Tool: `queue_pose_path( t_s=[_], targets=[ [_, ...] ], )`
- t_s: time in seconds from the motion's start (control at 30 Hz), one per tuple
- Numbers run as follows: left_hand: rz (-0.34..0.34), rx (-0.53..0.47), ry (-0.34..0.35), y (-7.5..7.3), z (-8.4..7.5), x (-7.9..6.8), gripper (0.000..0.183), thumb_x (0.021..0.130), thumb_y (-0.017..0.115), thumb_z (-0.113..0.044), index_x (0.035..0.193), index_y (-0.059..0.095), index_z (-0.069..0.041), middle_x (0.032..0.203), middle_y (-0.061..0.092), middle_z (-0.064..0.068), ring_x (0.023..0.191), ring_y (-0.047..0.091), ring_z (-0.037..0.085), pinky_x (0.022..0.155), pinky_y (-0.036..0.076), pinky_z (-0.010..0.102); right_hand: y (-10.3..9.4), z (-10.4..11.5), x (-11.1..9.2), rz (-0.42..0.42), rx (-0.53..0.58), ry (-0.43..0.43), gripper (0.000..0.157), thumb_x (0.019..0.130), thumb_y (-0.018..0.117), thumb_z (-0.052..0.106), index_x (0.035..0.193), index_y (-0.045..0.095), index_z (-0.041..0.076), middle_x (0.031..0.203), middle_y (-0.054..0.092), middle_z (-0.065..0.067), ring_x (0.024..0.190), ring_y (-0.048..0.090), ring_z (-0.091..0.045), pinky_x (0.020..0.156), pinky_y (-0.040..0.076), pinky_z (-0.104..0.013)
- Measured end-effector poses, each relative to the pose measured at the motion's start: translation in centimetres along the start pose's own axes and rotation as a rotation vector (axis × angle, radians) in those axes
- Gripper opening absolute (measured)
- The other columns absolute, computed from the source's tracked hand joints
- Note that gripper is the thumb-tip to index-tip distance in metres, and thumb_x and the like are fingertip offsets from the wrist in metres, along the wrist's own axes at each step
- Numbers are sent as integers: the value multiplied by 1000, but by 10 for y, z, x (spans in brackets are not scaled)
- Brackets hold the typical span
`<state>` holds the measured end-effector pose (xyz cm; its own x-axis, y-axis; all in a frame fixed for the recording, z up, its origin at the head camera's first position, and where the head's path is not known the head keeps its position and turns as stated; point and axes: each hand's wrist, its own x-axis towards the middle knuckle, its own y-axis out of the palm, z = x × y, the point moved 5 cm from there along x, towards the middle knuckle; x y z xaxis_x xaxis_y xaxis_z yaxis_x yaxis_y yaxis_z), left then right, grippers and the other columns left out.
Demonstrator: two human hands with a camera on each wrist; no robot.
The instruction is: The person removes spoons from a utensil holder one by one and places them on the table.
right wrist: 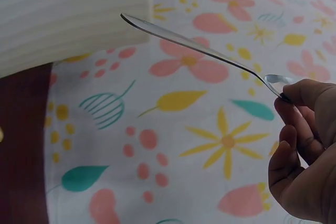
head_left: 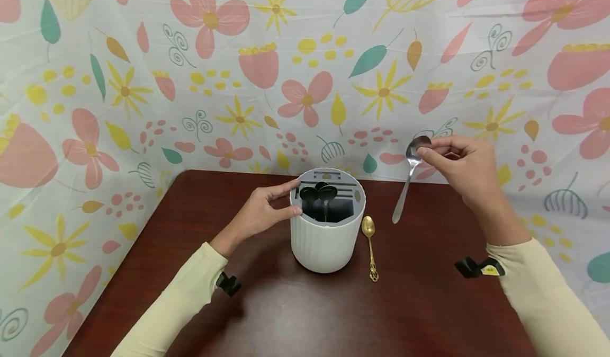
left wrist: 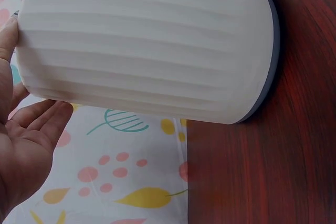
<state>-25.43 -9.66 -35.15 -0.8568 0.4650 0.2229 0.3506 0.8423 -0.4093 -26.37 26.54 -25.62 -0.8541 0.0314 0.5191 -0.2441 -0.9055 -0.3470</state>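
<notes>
My right hand (head_left: 469, 169) pinches a silver spoon (head_left: 409, 176) by its bowl, above the table and to the right of a white ribbed utensil holder (head_left: 324, 248). The handle of the silver spoon (right wrist: 194, 46) points down in the head view. My left hand (head_left: 259, 211) touches the holder's left side near the rim, thumb and fingers spread and fairly straight. Several black spoons (head_left: 326, 192) stand in the holder's grey slotted insert (head_left: 345, 179), bowls up. Beside the holder, a gold spoon (head_left: 369, 248) with an ornate handle lies on the table.
The dark red-brown wooden table (head_left: 286, 320) carries the holder and the gold spoon. Behind and beside it hangs a white cloth (head_left: 305, 55) printed with flowers and leaves. Small black devices are strapped at both wrists.
</notes>
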Motion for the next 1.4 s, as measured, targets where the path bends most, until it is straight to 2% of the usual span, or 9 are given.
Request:
queue_pose_path(
  t_s=[0.13,0.33,0.47,0.57,0.83,1.03,1.27,1.4],
  targets=[
    [-4,5,4,0,1,0,63,85,75,-23,141,49,-12,142,49,-1,128,47,9,101,44,40,-2,-29,-2,23,-46,39,20,80,78,11,91,72,-5,66,64,3,58,52,-11,44,34,-23],
    [-6,-6,7,1,0,0,63,84,75,-22,141,49,-12,142,49,0,127,48,9,100,44,40,-1,-58,-11,75,-82,125,24,81,78,15,96,72,-3,78,66,13,69,55,-9,52,41,-19],
    [-1,-8,9,1,0,1,63,85,75,-22,141,49,-12,143,49,0,128,47,9,100,44,40,2,-73,-18,86,-160,149,27,81,78,24,96,74,2,77,66,16,72,56,-9,56,45,-18],
    [-1,-4,11,1,0,1,63,85,75,-22,141,49,-13,143,49,-1,128,47,8,100,44,40,7,-83,-24,108,-191,152,28,81,78,28,96,74,5,77,66,14,72,56,-9,57,46,-18],
    [-7,-14,19,1,1,1,62,84,75,-21,141,50,-12,142,49,1,128,48,11,100,44,43,15,-108,-39,156,-183,172,25,83,76,30,93,75,7,80,67,9,69,57,-9,56,47,-20],
    [-11,-20,27,1,1,1,62,84,75,-21,140,50,-11,142,50,1,127,49,12,99,44,47,20,-125,-53,168,-224,230,28,83,75,36,95,76,11,83,70,7,70,57,-9,55,47,-24],
    [-11,-10,28,1,2,1,62,84,75,-22,140,50,-11,142,50,1,127,49,12,98,45,45,28,-121,-66,183,-232,231,24,86,74,26,96,75,5,82,70,-8,68,55,-13,51,44,-27],
    [-11,0,21,1,2,0,63,84,75,-23,141,50,-12,142,50,0,127,49,11,98,46,43,31,-140,-73,188,-226,246,25,85,74,30,96,76,7,81,69,-8,66,53,-14,50,43,-27]
  ],
)
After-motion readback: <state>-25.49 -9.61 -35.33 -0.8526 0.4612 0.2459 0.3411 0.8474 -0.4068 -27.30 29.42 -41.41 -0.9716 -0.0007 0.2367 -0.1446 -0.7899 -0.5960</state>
